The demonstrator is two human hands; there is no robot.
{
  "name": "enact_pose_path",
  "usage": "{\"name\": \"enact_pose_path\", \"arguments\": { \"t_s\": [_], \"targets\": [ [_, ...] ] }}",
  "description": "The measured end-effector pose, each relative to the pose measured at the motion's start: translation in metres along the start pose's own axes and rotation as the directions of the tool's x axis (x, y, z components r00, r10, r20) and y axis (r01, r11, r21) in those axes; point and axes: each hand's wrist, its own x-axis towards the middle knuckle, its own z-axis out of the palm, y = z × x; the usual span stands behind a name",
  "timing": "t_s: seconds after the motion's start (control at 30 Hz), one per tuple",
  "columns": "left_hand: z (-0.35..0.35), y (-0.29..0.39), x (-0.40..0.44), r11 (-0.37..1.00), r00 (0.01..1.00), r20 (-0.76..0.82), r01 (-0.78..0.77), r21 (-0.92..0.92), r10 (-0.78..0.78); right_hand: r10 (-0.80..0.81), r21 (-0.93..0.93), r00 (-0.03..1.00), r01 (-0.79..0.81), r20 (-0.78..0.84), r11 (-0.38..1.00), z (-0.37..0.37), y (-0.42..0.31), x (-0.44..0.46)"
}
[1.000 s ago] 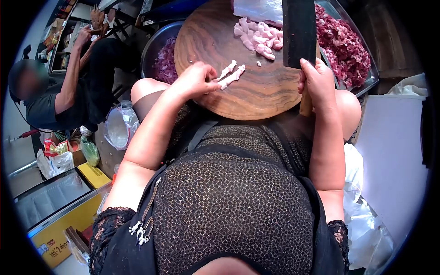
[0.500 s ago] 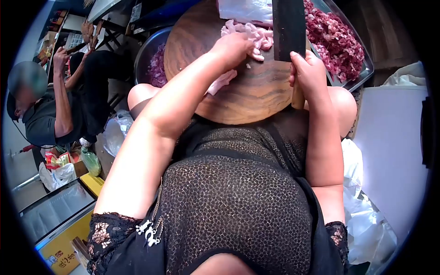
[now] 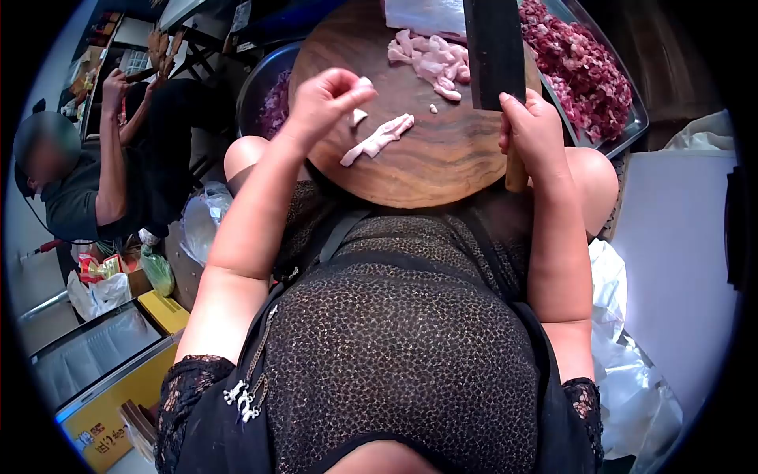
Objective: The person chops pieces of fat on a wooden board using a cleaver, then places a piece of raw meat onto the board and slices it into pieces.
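My right hand [image 3: 534, 133] grips the wooden handle of a cleaver [image 3: 496, 55], its dark broad blade upright over the right side of a round wooden chopping board [image 3: 450, 170]. Curled in a pinch above the board's left side is my left hand [image 3: 325, 101]; whatever its fingertips may hold is too small to make out. Beneath it lie a small white scrap [image 3: 358, 117] and a pale strip of meat [image 3: 377, 141]. Farther back, a heap of pale cut pieces [image 3: 430, 62] rests by the blade, with a larger slab of meat [image 3: 426, 17] behind it.
A metal tray of chopped red meat [image 3: 576, 71] stands right of the board. At the left, a metal basin [image 3: 251, 99] of meat is partly covered by the board. Another person [image 3: 99, 174] sits at far left, hands raised. A white surface [image 3: 671, 261] lies right.
My left hand has lifted off the heap of pale pieces and moved left and toward me, uncovering the meat strip and white scrap. My right hand and the cleaver have barely moved.
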Motion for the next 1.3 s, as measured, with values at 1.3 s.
{"name": "enact_pose_path", "arguments": {
  "t_s": [1.3],
  "targets": [
    [0.076,0.003,0.086,0.6,0.861,0.251,-0.493,0.63,0.443,0.042,0.238,0.999,-0.034,-0.029,0.971,-0.009,0.005,0.008]
  ]
}}
